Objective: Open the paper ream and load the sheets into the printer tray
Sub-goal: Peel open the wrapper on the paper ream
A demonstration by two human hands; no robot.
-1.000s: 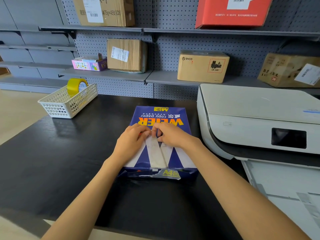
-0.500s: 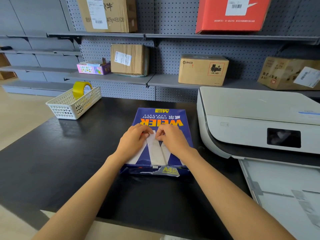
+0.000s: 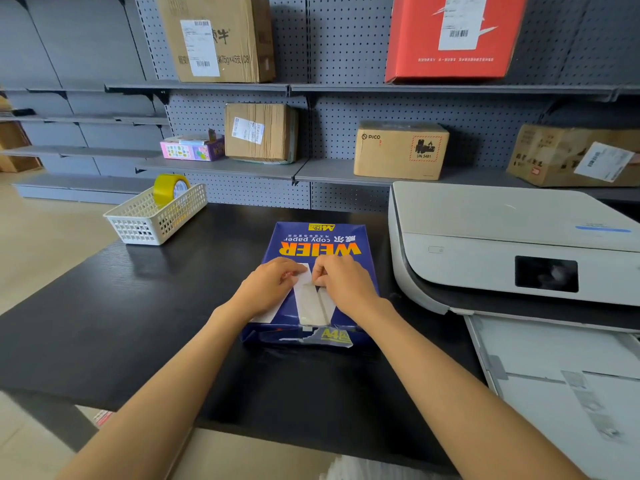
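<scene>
A blue paper ream [image 3: 320,242] with orange lettering lies flat on the black table [image 3: 104,306], its near end torn. My left hand [image 3: 268,287] and my right hand [image 3: 346,284] sit side by side on its top, fingers curled, pinching the wrapper at the white centre strip [image 3: 310,306]. A white printer [image 3: 502,244] stands right of the ream, with its paper tray [image 3: 554,375] pulled out toward me.
A white mesh basket [image 3: 152,220] holding a yellow tape roll [image 3: 169,188] stands at the table's back left. Grey pegboard shelves behind carry cardboard boxes [image 3: 400,150] and a red box [image 3: 450,36]. The table's front edge is close to me.
Both hands stay on the ream's centre strip, fingers working at the wrapper. The camera has shifted slightly; the ream has not moved.
</scene>
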